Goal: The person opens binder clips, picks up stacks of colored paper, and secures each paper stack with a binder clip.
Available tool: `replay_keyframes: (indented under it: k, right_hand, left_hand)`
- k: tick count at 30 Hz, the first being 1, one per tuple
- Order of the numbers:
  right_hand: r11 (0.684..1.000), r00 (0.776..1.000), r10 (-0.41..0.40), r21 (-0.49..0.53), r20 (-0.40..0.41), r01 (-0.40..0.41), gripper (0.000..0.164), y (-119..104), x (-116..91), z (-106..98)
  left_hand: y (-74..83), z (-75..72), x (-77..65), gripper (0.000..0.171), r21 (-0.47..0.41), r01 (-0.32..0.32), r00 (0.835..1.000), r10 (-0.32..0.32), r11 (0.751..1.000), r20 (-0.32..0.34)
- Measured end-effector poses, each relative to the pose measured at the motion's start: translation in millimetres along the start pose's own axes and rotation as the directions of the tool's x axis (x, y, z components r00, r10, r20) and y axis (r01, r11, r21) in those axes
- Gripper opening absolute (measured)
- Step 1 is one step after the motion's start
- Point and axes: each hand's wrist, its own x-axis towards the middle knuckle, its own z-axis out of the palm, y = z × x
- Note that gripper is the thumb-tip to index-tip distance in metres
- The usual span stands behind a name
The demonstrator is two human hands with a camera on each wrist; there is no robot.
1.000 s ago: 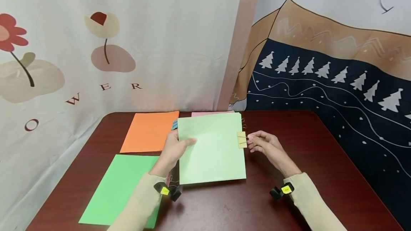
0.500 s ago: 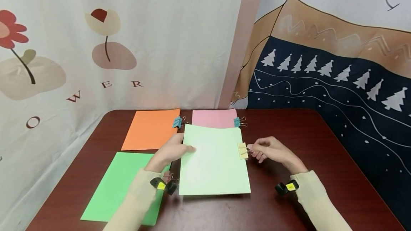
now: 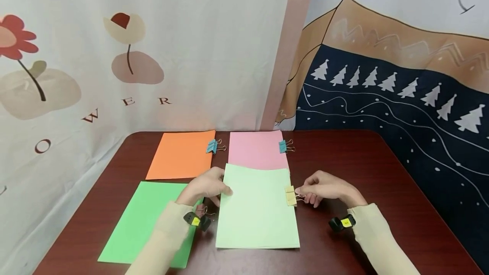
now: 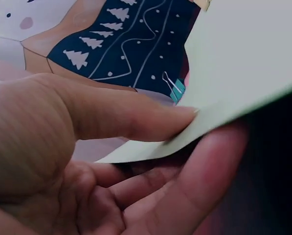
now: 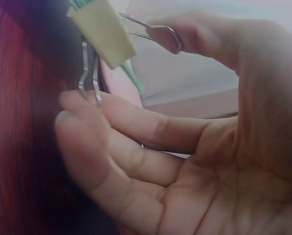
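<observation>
A pale green sheet stack [image 3: 257, 211] lies low over the middle of the table, its left edge pinched between the thumb and fingers of my left hand [image 3: 206, 185]. In the left wrist view, the paper [image 4: 243, 54] bends where the thumb presses it. A yellow binder clip [image 3: 290, 195] sits on the right edge of the stack. My right hand [image 3: 324, 188] is at its wire handles. Seen from the right wrist, the handles of the clip [image 5: 104, 32] stand apart, thumb on one and fingertips at the other.
Orange paper [image 3: 181, 156] with a blue binder clip [image 3: 212, 146] lies at back left. Pink paper [image 3: 256, 150] with another blue clip [image 3: 283, 146] is behind the stack. Brighter green paper [image 3: 147, 220] with a pink clip [image 3: 200, 210] lies front left. Curtains [image 3: 198, 54] stand behind the table.
Both hands have brought the pale green stack with its yellow clip down and toward the person. The pink paper and the blue clips behind it now show.
</observation>
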Motion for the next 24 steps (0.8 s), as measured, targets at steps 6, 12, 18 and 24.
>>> replay_keyframes:
  k: [6,12,18,24]
  right_hand:
    - [0.998,0.999,0.024,-0.052,0.038,-0.022,0.038,2,-1,2]
    - [0.988,0.999,0.005,-0.157,0.041,0.002,0.04,1,-2,2]
    - [0.976,1.0,0.023,-0.217,0.012,-0.02,0.039,-4,-4,5]
    - [0.971,0.999,0.048,-0.233,-0.015,-0.051,0.035,-8,-7,7]
  left_hand:
    - [-2.9,6.0,-2.2,0.037,0.07,0.039,0.999,-0.039,0.997,-0.004]
    - [-1.7,12.0,-4.4,0.061,0.144,0.108,0.994,-0.105,0.984,-0.027]
    - [0.3,17.8,-2.5,0.03,0.251,0.12,0.992,-0.105,0.961,-0.074]
    - [2.3,20.9,-2.9,0.035,0.328,0.158,0.985,-0.125,0.931,-0.12]
